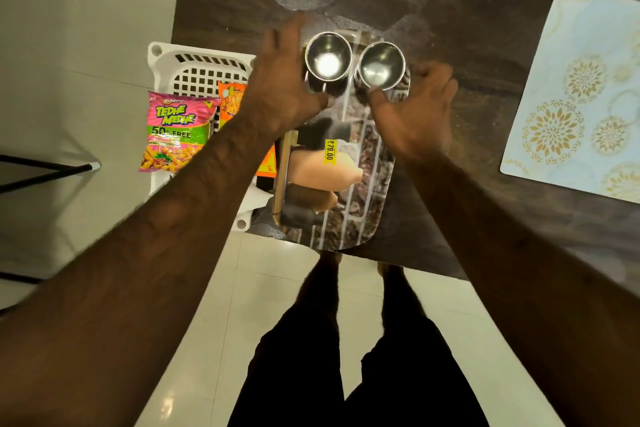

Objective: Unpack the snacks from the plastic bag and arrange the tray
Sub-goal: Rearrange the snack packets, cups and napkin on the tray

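A picture-printed tray [367, 204] with a yellow price sticker lies on the dark table [460, 21], its near end over the table edge. Two steel cups stand upright side by side at its far end. My left hand [284, 80] curves around the left cup [328, 61], thumb in front, fingers stretched straight along its left side. My right hand [415, 111] sits beside the right cup [381, 66], thumb tip at its near rim, fingers slightly off to the right. A pink snack pack [176, 132] and an orange snack pack [232, 100] lie in the white basket [194, 73]. No plastic bag is visible.
The basket stands left of the tray, level with the table edge. A pale blue patterned placemat [581, 97] lies on the table at the right. A black metal frame [45, 168] crosses the light floor at far left. My legs stand below the tray.
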Demonstrator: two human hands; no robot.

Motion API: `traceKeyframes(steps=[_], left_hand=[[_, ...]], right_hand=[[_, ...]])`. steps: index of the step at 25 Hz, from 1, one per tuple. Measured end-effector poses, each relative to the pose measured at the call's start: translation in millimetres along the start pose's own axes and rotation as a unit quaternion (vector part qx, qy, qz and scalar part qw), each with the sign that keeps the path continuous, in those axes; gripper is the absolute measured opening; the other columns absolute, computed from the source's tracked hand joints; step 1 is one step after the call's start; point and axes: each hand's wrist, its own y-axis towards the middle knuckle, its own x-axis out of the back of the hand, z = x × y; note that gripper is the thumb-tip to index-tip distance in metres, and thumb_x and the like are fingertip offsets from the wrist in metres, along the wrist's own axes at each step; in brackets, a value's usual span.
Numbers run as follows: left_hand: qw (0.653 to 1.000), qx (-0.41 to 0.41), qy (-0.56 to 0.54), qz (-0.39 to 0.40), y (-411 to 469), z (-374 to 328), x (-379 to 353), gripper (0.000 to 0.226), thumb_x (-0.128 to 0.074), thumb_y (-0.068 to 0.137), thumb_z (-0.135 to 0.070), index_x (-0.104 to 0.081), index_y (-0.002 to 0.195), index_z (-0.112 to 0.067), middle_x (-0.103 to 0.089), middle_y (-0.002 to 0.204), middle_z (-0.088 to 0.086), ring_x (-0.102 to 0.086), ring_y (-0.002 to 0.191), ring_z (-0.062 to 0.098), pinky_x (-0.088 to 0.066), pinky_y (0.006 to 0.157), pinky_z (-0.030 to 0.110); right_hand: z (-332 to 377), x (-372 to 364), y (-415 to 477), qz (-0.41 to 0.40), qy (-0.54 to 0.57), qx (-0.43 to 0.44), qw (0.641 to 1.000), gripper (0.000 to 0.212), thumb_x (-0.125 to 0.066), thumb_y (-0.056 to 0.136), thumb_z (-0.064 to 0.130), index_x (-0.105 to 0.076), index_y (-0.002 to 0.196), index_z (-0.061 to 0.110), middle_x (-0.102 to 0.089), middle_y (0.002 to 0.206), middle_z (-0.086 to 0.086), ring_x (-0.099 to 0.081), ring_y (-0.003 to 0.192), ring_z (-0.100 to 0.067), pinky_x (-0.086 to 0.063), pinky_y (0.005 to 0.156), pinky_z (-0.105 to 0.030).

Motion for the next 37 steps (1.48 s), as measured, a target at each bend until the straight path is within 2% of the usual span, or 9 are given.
traceKeyframes(steps=[4,8,14,20,24,26,29,32,37], left_hand=[[0.99,0.107,0.043,-0.083,-27.0,44.0,26.5,0.07,-0.078,0.079,-0.028,-0.047,0.137,-0.004,-0.05,0.139,0.019,-0.048,0.13,0.034,-0.042,0.102,0.037],[0.975,0.215,0.056,-0.019,-42.0,85.9,31.7,0.058,-0.076,0.085,-0.034,-0.053,0.128,-0.001,-0.061,0.131,0.019,-0.057,0.122,0.037,-0.047,0.099,0.041],[0.977,0.208,0.048,-0.009,-46.4,89.3,15.4,0.054,-0.078,0.082,-0.033,-0.054,0.124,-0.008,-0.067,0.121,0.014,-0.064,0.113,0.036,-0.049,0.092,0.039],[0.974,0.212,-0.066,0.036,-52.8,88.1,20.3,0.042,-0.071,0.087,-0.021,-0.054,0.125,-0.014,-0.07,0.114,0.011,-0.068,0.104,0.03,-0.056,0.091,0.044],[0.994,0.079,-0.031,-0.071,-55.4,78.5,44.6,0.04,-0.069,0.086,-0.026,-0.062,0.124,-0.015,-0.062,0.115,0.007,-0.061,0.107,0.024,-0.052,0.095,0.039],[0.999,0.024,-0.044,0.017,-45.9,69.9,55.3,0.038,-0.066,0.092,-0.038,-0.067,0.125,-0.018,-0.063,0.123,0.004,-0.059,0.114,0.021,-0.05,0.099,0.038],[0.971,0.063,-0.122,0.196,-35.0,58.8,54.9,0.027,-0.065,0.097,-0.035,-0.075,0.113,-0.016,-0.074,0.105,0.003,-0.07,0.094,0.018,-0.058,0.081,0.036],[0.969,0.092,-0.176,0.149,-36.6,59.0,37.5,0.019,-0.061,0.1,-0.026,-0.074,0.099,-0.013,-0.07,0.079,0.0,-0.064,0.068,0.011,-0.051,0.058,0.024],[0.988,0.053,-0.144,0.029,-40.3,59.4,16.4,0.029,-0.05,0.106,-0.026,-0.067,0.093,-0.006,-0.064,0.081,0.006,-0.061,0.077,0.017,-0.051,0.079,0.035]], right_hand=[[-9.7,-1.0,-36.5,0.09,0.012,-0.024,0.996,0.026,-0.064,0.084,0.035,-0.058,0.108,0.027,-0.059,0.087,0.013,-0.064,0.088,-0.017,-0.052,0.074,-0.033],[-4.9,-28.4,-53.6,0.266,0.069,-0.045,0.96,0.017,-0.066,0.09,0.015,-0.07,0.102,0.026,-0.072,0.11,-0.003,-0.071,0.103,-0.03,-0.061,0.092,-0.049],[35.8,-89.6,-68.7,0.33,0.166,-0.057,0.928,0.033,-0.067,0.093,0.012,-0.067,0.126,0.009,-0.075,0.113,-0.012,-0.075,0.103,-0.031,-0.062,0.093,-0.047],[48.2,-100.4,-66.5,0.355,0.244,-0.106,0.896,0.014,-0.07,0.098,0.014,-0.071,0.112,0.016,-0.078,0.11,-0.01,-0.077,0.101,-0.031,-0.064,0.086,-0.044],[39.4,-80.3,-65.0,0.37,0.233,-0.138,0.889,0.027,-0.062,0.099,0.001,-0.073,0.12,0.014,-0.078,0.115,-0.014,-0.078,0.097,-0.031,-0.064,0.089,-0.051],[31.6,-68.4,-62.2,0.389,0.208,-0.113,0.89,0.025,-0.063,0.098,0.0,-0.077,0.114,0.013,-0.08,0.111,-0.014,-0.078,0.096,-0.032,-0.064,0.087,-0.047],[21.8,-52.0,-61.4,0.418,0.164,-0.075,0.89,0.025,-0.065,0.097,0.002,-0.078,0.094,0.023,-0.081,0.089,-0.004,-0.077,0.078,-0.022,-0.061,0.073,-0.036],[11.7,-44.8,-62.3,0.411,0.16,-0.067,0.895,0.016,-0.066,0.098,0.006,-0.078,0.098,0.017,-0.081,0.096,-0.017,-0.078,0.084,-0.04,-0.064,0.072,-0.059],[-0.6,-40.4,-61.6,0.403,0.184,-0.053,0.895,0.015,-0.064,0.099,0.002,-0.075,0.109,0.004,-0.076,0.097,-0.02,-0.073,0.081,-0.03,-0.062,0.086,-0.054]])
